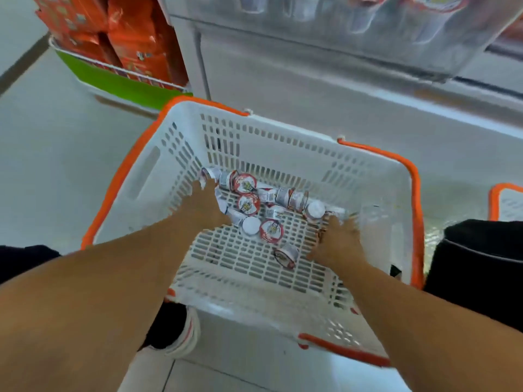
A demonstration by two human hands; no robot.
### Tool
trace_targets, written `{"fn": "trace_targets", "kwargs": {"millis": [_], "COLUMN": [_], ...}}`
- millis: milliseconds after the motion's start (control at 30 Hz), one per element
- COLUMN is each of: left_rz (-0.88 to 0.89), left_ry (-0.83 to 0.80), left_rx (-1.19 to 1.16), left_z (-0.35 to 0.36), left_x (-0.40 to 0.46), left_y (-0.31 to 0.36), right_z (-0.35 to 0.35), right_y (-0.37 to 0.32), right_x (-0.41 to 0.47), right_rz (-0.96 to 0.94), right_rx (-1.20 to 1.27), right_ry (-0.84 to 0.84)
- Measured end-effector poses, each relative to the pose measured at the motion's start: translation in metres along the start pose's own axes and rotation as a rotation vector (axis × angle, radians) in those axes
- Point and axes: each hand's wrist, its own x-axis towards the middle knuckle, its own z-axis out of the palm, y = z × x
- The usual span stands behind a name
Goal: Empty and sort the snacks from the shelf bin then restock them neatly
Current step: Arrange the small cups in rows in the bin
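A white plastic basket with orange handles stands on the floor below me. Several small snack cups with red and white lids lie loose on its slatted bottom, most of them toward the far side. One cup lies apart on its side, nearer to me. My left hand reaches into the far left of the pile, its fingers stretched against the cups there. My right hand lies spread on the right end of the pile, touching cups with its fingertips. Both hands are blurred.
A clear shelf bin holding more cups hangs on the white shelving above the basket. Orange snack packs fill a wire rack at far left. A second orange-rimmed basket shows at the right edge. My knees and one shoe flank the basket.
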Motion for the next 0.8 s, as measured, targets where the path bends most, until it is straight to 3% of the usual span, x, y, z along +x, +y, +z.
{"fn": "trace_targets", "kwargs": {"millis": [200, 300, 400, 600, 700, 800], "left_rz": [-0.108, -0.041, 0.04, 0.137, 0.142, 0.138], "left_ry": [-0.037, -0.025, -0.064, -0.038, -0.026, -0.102], "left_rx": [-0.105, 0.005, -0.031, -0.024, -0.066, -0.036], "left_z": [0.018, 0.028, 0.034, 0.053, 0.057, 0.058], "left_x": [0.023, 0.017, 0.014, 0.001, -0.006, -0.014], "left_y": [0.016, 0.016, 0.015, 0.012, 0.018, 0.018], "right_z": [0.046, 0.069, 0.079, 0.086, 0.077, 0.054], "right_y": [-0.022, -0.047, -0.064, -0.048, -0.039, -0.036], "right_x": [0.009, -0.004, -0.006, -0.001, -0.003, -0.003], "right_rz": [-0.019, -0.035, 0.046, 0.06, 0.102, 0.337], "right_rx": [0.257, 0.232, 0.288, 0.375, 0.617, 1.037], "right_ry": [-0.187, -0.125, -0.005, 0.002, -0.014, -0.272]}}
